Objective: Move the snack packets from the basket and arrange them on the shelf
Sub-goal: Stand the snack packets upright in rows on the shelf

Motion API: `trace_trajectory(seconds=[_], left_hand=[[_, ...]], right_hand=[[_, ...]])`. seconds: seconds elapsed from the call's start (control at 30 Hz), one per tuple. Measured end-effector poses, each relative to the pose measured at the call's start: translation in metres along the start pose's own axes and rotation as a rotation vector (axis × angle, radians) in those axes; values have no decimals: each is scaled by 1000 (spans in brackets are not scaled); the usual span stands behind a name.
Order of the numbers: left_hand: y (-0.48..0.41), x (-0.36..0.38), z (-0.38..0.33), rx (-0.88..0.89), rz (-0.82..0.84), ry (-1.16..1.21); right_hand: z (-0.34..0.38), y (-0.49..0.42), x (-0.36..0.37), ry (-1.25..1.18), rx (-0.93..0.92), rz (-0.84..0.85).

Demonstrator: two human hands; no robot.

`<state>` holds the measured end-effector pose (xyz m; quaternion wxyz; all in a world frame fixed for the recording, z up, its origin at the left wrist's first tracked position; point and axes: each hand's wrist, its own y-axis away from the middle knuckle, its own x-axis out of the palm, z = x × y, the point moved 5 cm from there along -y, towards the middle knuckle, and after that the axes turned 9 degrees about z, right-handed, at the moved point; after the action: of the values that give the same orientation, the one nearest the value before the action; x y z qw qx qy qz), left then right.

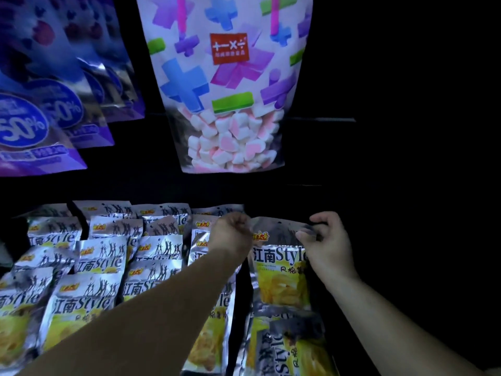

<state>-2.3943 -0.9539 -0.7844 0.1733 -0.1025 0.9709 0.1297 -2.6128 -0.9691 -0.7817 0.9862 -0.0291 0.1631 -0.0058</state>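
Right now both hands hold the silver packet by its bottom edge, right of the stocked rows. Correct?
Not quite. The head view shows the left hand and right hand pinching the silver packet by its top edge, not its bottom. It is right of the stocked rows.

- Held packet (280,264): silver foil with a yellow panel and "江南Style" print, upright and facing the camera, lower centre-right of the frame. The left hand (230,234) and the right hand (325,240) pinch its top corners.
- Stocked packets (89,267): same design, in overlapping columns across the lower left.
- Bottom packet (287,346): same design, directly below the held one at the bottom edge, with its print turned round.
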Motion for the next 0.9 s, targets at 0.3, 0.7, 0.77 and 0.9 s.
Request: trace_trajectory(seconds=[0.3, 0.7, 0.77, 0.9], left_hand=[[-38, 19, 16, 74, 86, 18], [-61, 16, 26, 99, -29, -114], [-60, 15, 21, 112, -91, -175], [-43, 7, 19, 194, -124, -241]], right_hand=[[-59, 13, 20, -28, 390, -29], [-66, 27, 56, -93, 444, 357], [-73, 30, 60, -74, 461, 428], [-82, 28, 69, -37, 518, 472]])
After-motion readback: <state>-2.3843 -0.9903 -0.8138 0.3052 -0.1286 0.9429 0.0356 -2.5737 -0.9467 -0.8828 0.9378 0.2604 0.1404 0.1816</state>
